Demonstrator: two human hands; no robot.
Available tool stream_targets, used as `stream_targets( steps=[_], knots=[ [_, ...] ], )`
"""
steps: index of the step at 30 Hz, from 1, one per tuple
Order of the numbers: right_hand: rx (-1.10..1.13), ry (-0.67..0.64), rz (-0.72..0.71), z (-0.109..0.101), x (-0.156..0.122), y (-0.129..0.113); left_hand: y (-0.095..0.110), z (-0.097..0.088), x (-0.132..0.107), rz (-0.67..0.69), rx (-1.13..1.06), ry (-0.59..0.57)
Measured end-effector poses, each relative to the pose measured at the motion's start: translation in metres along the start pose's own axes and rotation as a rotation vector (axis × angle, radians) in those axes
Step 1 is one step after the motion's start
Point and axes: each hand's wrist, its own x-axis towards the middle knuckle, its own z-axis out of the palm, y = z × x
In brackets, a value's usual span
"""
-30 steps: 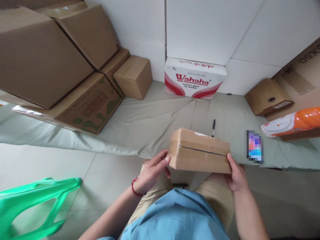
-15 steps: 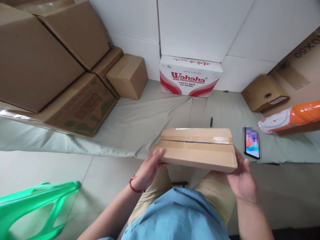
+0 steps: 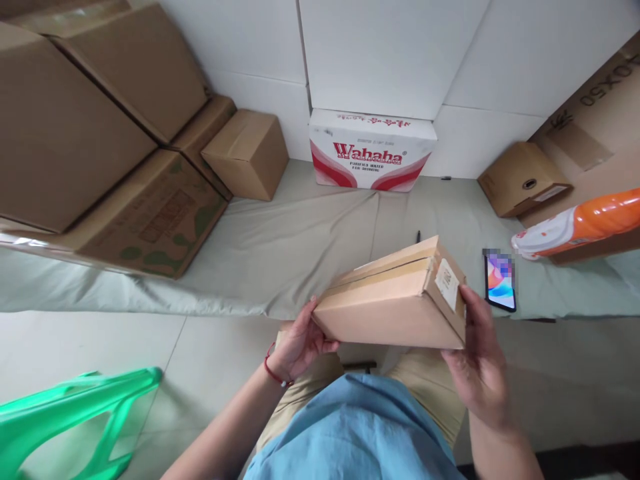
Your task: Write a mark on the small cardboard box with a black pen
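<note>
Between my two hands I hold a flat cardboard box (image 3: 380,317), tilted so that its front side and right end face me. A white label (image 3: 447,285) shows on that end, and a taped seam runs along the top. My left hand (image 3: 303,343) grips the lower left corner, thumb up along the edge. At the right end, my right hand (image 3: 477,363) is closed around the box, fingers on the end face near the label. The box is held above my lap, at the front edge of the cloth-covered surface (image 3: 300,247).
Cardboard cartons (image 3: 150,213) are stacked at the left, with a small box (image 3: 250,153) beside them. A Wahaha water carton (image 3: 370,153) stands against the wall. A phone (image 3: 500,283), an orange-and-white package (image 3: 585,223) and a brown box (image 3: 525,180) lie right. A green stool (image 3: 110,427) stands lower left.
The box has turned in my hands, its right end rising and swinging toward view so the label now shows. My right hand has shifted its grip on that end. The view has moved slightly.
</note>
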Motion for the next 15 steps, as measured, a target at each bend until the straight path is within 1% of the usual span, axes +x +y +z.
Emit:
stream_targets(
  steps=[2,3,4,6,9,12,14,15],
  knots=[
    [-0.076,0.088,-0.057,-0.002,0.005,0.011,0.002,0.003,-0.005,0.002,0.105,-0.072],
    [-0.095,0.127,-0.061,-0.004,0.006,0.017,0.004,0.004,-0.008,0.012,0.151,-0.103],
    [-0.102,0.163,-0.045,-0.006,0.006,0.024,0.005,0.005,-0.011,0.035,0.184,-0.123],
    [-0.101,0.234,0.019,-0.012,0.003,0.038,0.007,0.006,-0.015,0.118,0.235,-0.119],
    [-0.109,0.296,0.14,-0.019,-0.003,0.054,0.009,0.006,-0.018,0.327,0.349,-0.051],
    [-0.157,0.275,0.208,-0.022,-0.006,0.06,0.011,0.002,-0.016,0.509,0.417,0.063],
    [-0.168,0.265,0.221,-0.021,-0.008,0.062,0.012,0.001,-0.015,0.579,0.397,0.13],
    [-0.16,0.267,0.23,-0.02,-0.009,0.063,0.012,0.0,-0.015,0.59,0.38,0.131]
  ],
)
